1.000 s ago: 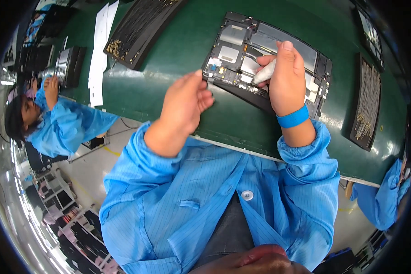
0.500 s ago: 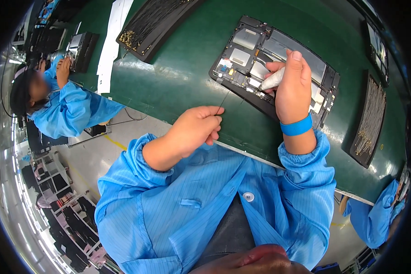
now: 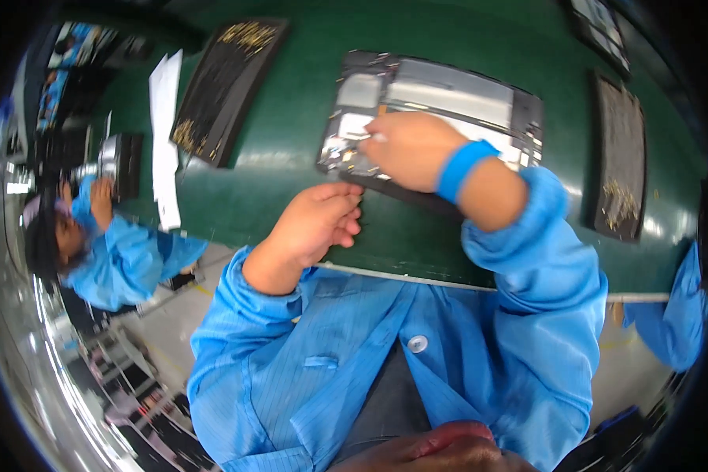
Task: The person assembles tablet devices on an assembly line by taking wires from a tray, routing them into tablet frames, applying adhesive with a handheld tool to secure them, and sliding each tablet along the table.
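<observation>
An opened tablet-like device (image 3: 448, 93) lies on the green table, with silvery battery panels and small circuit parts showing. My right hand (image 3: 413, 149), with a blue band at its wrist, reaches across it. Its fingers are closed over the device's left part. A bit of a white tapered tool (image 3: 378, 137) shows at them; motion blur and the hand hide most of it. By the device's lower left corner my left hand (image 3: 318, 224) pinches with thumb and forefinger. The thin black cable seen there earlier is barely visible in the blur.
A black tray of dark cables with gold-coloured ends (image 3: 228, 86) stands at the left, beside white paper strips (image 3: 165, 134). Another cable tray (image 3: 621, 157) is at the right, and a dark panel-like device (image 3: 600, 31) behind it. A co-worker in blue (image 3: 126, 256) works at far left.
My right hand has moved left across the device, towards its left-hand circuit parts. My left hand has come close to the device's lower left corner. The whole view has turned and shifted.
</observation>
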Motion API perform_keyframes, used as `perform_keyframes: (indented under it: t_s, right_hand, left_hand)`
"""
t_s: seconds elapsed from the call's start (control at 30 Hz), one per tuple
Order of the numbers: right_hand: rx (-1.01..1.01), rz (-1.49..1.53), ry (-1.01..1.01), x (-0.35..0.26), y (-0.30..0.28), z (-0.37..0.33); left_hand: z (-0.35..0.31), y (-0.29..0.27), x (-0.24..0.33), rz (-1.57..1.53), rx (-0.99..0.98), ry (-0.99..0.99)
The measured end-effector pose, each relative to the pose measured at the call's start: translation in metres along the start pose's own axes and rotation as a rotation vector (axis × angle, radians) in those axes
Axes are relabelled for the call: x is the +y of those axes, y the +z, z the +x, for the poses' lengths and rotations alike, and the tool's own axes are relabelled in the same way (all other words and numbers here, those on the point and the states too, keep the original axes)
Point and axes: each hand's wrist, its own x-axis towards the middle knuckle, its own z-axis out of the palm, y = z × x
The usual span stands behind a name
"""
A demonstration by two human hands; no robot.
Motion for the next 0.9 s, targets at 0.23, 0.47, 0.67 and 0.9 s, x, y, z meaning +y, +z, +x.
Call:
perform_keyframes:
  t_s: [0.23,0.47,0.67,0.9]
  right_hand:
    - [-0.017,0.105,0.155,-0.009,0.000,0.003]
    - [0.004,0.193,0.158,-0.002,-0.003,0.001]
    - [0.069,0.111,0.179,-0.012,0.000,0.002]
    - [-0.062,-0.036,0.087,-0.012,-0.009,-0.005]
  left_hand:
    - [-0.004,-0.002,-0.001,-0.002,0.017,0.025]
    - [0.002,0.001,0.000,0.015,0.026,0.030]
    - [-0.003,0.007,-0.003,0.042,0.064,0.081]
    - [-0.002,0.003,-0.006,0.044,0.039,0.078]
